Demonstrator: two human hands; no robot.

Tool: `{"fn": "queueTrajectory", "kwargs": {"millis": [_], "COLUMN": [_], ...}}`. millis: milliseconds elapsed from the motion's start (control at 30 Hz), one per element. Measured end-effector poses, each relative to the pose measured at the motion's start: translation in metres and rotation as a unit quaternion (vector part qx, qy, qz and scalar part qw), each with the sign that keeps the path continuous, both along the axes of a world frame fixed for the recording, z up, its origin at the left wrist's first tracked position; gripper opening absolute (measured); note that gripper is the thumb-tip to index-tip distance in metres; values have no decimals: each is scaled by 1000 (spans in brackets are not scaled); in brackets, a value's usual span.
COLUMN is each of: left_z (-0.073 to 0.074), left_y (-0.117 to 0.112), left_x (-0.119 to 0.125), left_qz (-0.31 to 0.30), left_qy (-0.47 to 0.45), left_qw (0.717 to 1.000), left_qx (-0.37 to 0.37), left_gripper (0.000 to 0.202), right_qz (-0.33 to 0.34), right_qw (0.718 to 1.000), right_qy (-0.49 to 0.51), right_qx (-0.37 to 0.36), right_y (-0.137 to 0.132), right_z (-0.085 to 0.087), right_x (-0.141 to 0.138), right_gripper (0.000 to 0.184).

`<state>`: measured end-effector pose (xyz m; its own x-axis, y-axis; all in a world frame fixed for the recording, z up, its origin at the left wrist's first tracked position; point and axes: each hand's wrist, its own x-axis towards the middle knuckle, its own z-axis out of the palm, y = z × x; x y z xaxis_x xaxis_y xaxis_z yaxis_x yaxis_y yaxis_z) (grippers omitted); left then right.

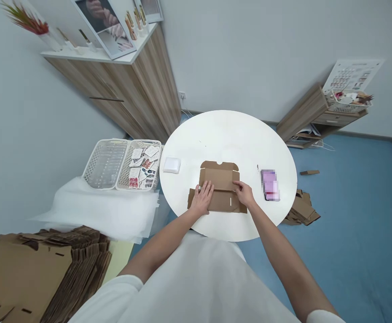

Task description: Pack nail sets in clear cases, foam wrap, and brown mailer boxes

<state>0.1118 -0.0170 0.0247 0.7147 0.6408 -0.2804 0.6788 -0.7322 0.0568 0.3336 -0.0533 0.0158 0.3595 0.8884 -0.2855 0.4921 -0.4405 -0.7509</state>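
Note:
An unfolded brown cardboard box (220, 200) lies on the round white table (223, 134) in front of me, its notched flap at the far side. My left hand (202, 197) rests flat on its left part with the fingers spread. At the right edge, near the middle crease, my right hand (243, 192) has its thumb and fingers closed on the cardboard. A purple packet-like item (270, 185), partly blurred, lies to the right of the box. Toward the left table edge sits a small stack of clear plastic sleeves (172, 165).
White baskets (138, 188) with small packets stand left of the table, beside white wrapping sheets (98, 208). A large stack of flat cardboard boxes (24, 273) is at lower left. More cardboard (303, 208) lies on the floor at right. A wooden cabinet (155, 85) stands behind left.

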Motion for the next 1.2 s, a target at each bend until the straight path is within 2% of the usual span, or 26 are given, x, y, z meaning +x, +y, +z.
{"fn": "queueTrajectory", "kwargs": {"millis": [100, 200, 300, 367, 433, 500, 633, 700, 767, 833, 900, 1033, 1200], "left_z": [-3, -4, -3, -3, -2, 0, 4, 4, 1, -6, -16, -32, -37], "left_y": [4, 5, 4, 5, 5, 6, 7, 4, -3, -11, -17, -16, 0], "left_x": [1, 0, 0, 0, 1, 2, -4, -16, -35, -58, -80, -103, -90], "left_qz": [-15, -20, -17, -11, -3, 0, 3, 43, 126, 246, 317, 339, 402], "left_qy": [7, 5, -6, -21, -37, -49, -60, -67, -76, -87, -120, -208, -272], "left_qw": [1000, 1000, 1000, 999, 999, 998, 998, 997, 989, 965, 938, 911, 859], "left_qx": [-9, -10, -19, -27, -32, -33, -23, -17, -19, -37, -78, -103, -164], "left_gripper": [122, 119, 118, 115, 113, 112, 112, 115, 118, 119, 111, 76, 53], "right_qz": [37, 65, 135, 243, 306, 307, 281, 280, 279, 275, 271, 267, 252], "right_qw": [999, 989, 954, 921, 894, 884, 886, 887, 888, 891, 895, 901, 910], "right_qy": [-25, -129, -269, -305, -327, -350, -367, -366, -364, -360, -354, -340, -326], "right_qx": [-17, -19, -2, -1, -15, -30, -37, -36, -34, -31, -28, -29, -33], "right_y": [-7, -16, -28, -35, -40, -41, -37, -35, -34, -34, -35, -35, -35], "right_z": [4, 12, 18, 18, 14, 8, 0, -2, -3, -4, -6, -9, -11], "right_x": [-2, -9, -25, -37, -48, -55, -59, -59, -59, -59, -60, -63, -67], "right_gripper": [40, 45, 74, 92, 102, 105, 101, 101, 100, 98, 97, 97, 98]}}
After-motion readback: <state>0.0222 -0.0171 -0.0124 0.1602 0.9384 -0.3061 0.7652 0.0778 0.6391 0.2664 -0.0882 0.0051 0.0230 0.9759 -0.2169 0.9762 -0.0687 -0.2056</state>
